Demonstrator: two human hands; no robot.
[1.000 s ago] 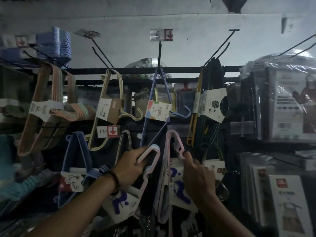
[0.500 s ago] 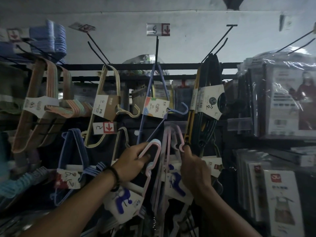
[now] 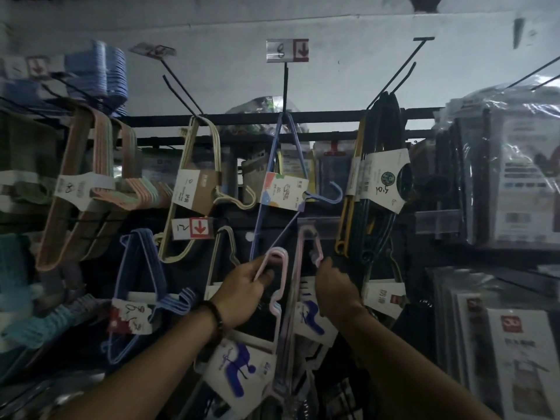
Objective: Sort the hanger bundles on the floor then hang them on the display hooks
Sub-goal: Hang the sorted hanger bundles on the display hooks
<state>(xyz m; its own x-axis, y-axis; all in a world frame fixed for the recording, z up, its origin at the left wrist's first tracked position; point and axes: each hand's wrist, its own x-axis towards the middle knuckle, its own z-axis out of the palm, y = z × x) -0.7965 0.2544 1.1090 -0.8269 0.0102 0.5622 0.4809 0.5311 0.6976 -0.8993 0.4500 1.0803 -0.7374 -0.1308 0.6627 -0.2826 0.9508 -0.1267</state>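
My left hand (image 3: 247, 287) grips the curved end of a pink hanger bundle (image 3: 280, 286) with a white and blue label (image 3: 239, 369). My right hand (image 3: 335, 291) holds a second pink hanger bundle (image 3: 315, 248), whose top sits at a clear price-tag holder (image 3: 318, 222) on a lower display hook. Its label (image 3: 313, 321) hangs below my right hand. Above hangs a lilac hanger bundle (image 3: 283, 192) on a long hook with a number tag (image 3: 287, 50).
Cream hangers (image 3: 197, 189) and blue hangers (image 3: 136, 286) hang to the left, peach ones (image 3: 88, 189) further left. Black and yellow hangers (image 3: 378, 183) hang to the right. Bagged goods (image 3: 509, 165) fill the right shelves. An empty hook (image 3: 403, 68) juts out upper right.
My right hand lifted the second pink bundle up to the lower hook's tag holder. My left hand stayed on its bundle, rising slightly. The view tilted a little.
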